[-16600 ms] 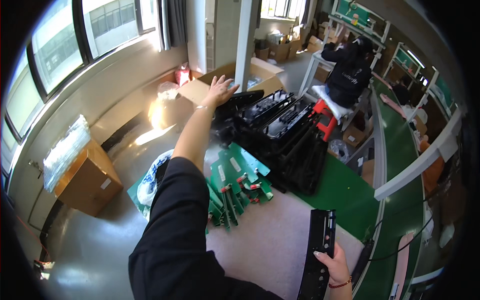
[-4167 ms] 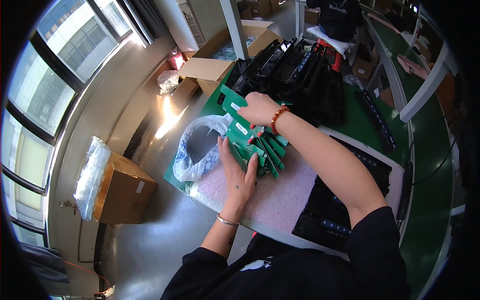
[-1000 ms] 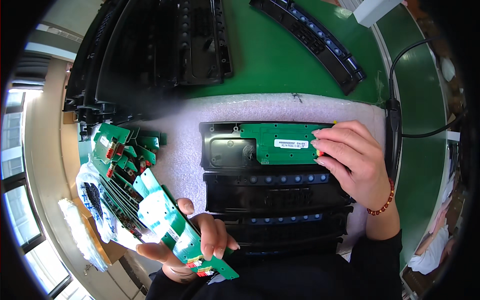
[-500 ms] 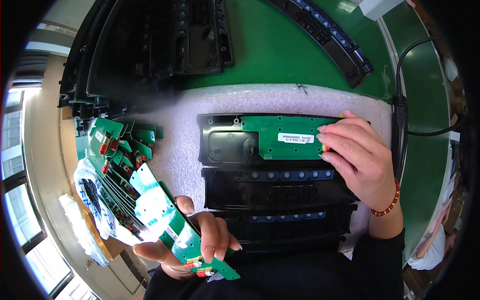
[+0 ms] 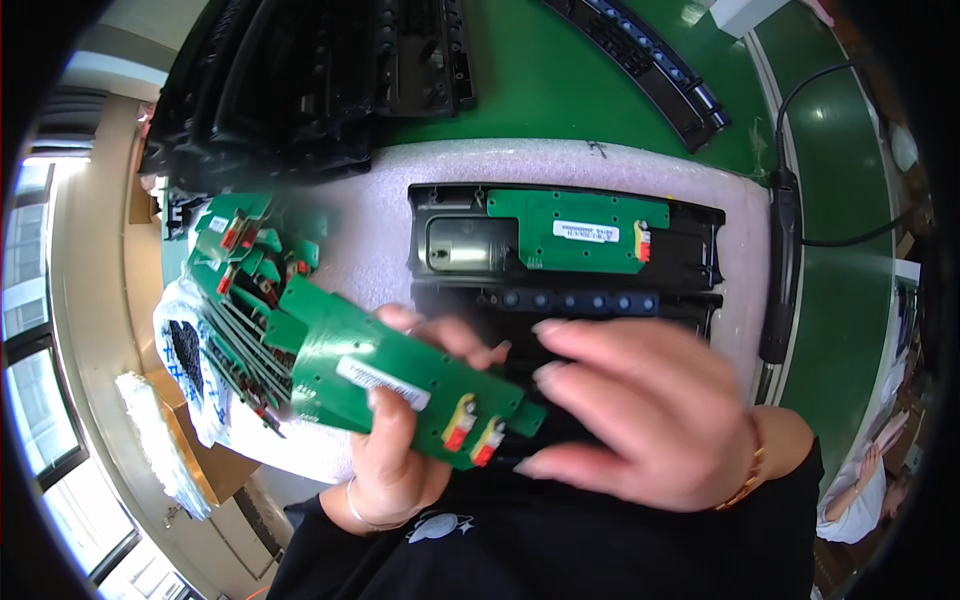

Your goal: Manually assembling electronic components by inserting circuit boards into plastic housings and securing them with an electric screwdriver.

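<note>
My left hand [image 5: 395, 450] grips a green circuit board [image 5: 340, 345] with a white label and two red-and-yellow connectors; a second board may lie beneath it, which I cannot tell for sure. Just right of it, my right hand [image 5: 650, 410] is slightly blurred, its fingers apart and holding nothing. Beyond them another circuit board [image 5: 570, 215] lies in the right part of a black plastic housing [image 5: 715, 240]. A second black housing [image 5: 690, 305], with a row of bluish round spots, sits closer to me, partly hidden by my hands.
At the left, a pile of circuit boards [image 5: 245, 265] leans beside a plastic bag [image 5: 185, 310]. Black housings [image 5: 310, 80] are stacked at the far left, and a curved black part [image 5: 650, 65] lies at the back. A cable with a black connector [image 5: 782, 260] runs along the white foam mat [image 5: 745, 200].
My right hand has let go of the board in the far housing and moved down toward the held board. My left hand has turned its board and brought it right.
</note>
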Action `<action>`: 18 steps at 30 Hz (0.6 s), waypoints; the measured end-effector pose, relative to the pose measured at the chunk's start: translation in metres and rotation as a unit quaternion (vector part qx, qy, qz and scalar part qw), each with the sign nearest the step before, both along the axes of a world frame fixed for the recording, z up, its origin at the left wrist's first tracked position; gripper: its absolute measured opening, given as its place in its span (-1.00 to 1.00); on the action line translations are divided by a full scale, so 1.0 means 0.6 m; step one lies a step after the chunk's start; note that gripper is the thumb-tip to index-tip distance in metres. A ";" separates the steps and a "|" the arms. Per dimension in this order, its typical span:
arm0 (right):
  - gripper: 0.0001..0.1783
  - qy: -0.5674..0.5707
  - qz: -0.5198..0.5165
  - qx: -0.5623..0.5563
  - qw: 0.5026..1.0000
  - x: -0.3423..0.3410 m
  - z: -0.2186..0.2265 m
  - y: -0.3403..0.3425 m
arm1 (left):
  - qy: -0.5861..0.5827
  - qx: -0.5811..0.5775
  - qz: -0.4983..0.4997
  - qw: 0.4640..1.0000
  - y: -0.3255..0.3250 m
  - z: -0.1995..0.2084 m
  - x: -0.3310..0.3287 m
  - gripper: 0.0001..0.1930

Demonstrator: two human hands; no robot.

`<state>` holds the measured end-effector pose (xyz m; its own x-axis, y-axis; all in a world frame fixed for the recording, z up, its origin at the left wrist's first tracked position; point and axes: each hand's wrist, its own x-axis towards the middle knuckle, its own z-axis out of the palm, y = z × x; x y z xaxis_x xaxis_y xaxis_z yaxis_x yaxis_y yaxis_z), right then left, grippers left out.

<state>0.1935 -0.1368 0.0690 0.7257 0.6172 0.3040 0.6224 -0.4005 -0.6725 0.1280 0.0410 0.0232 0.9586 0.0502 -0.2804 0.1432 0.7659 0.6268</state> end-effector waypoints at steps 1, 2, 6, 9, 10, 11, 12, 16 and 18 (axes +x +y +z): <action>-0.52 0.003 -0.004 0.000 1.000 -0.022 0.001 0.018 | -0.006 0.035 -0.006 0.999 -0.010 0.008 -0.002 -0.30; -0.48 0.005 -0.007 -0.001 1.000 -0.037 0.000 0.027 | -0.013 0.070 -0.011 0.997 -0.016 0.013 -0.005 -0.31; -0.47 0.020 -0.011 -0.006 1.000 -0.067 0.003 0.024 | -0.084 0.127 -0.051 0.987 -0.022 0.004 -0.029 -0.30; -0.46 0.042 -0.020 -0.015 0.999 -0.083 0.004 0.020 | -0.097 0.112 -0.077 0.986 -0.024 0.007 -0.047 -0.29; -0.45 0.049 -0.023 -0.019 0.998 -0.086 0.004 0.020 | -0.078 0.087 -0.085 0.989 -0.025 0.009 -0.053 -0.29; -0.45 0.047 -0.021 -0.019 0.998 -0.090 0.005 0.020 | -0.059 0.062 -0.094 0.992 -0.026 0.010 -0.058 -0.29; -0.46 0.054 -0.021 -0.019 0.998 -0.093 0.005 0.021 | -0.061 0.062 -0.093 0.992 -0.027 0.009 -0.064 -0.29; -0.47 0.063 -0.014 -0.020 0.998 -0.103 0.010 0.022 | -0.086 0.032 -0.103 0.990 -0.028 -0.001 -0.078 -0.27; -0.46 0.059 -0.004 -0.021 0.998 -0.106 0.013 0.018 | -0.095 0.068 -0.164 0.980 -0.023 0.005 -0.075 -0.21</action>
<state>0.1300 -0.1259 0.0770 0.7600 0.6217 0.1894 0.5364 -0.4353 -0.7230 0.0829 0.0273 0.0262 0.9637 -0.2445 -0.1072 0.2382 0.6061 0.7589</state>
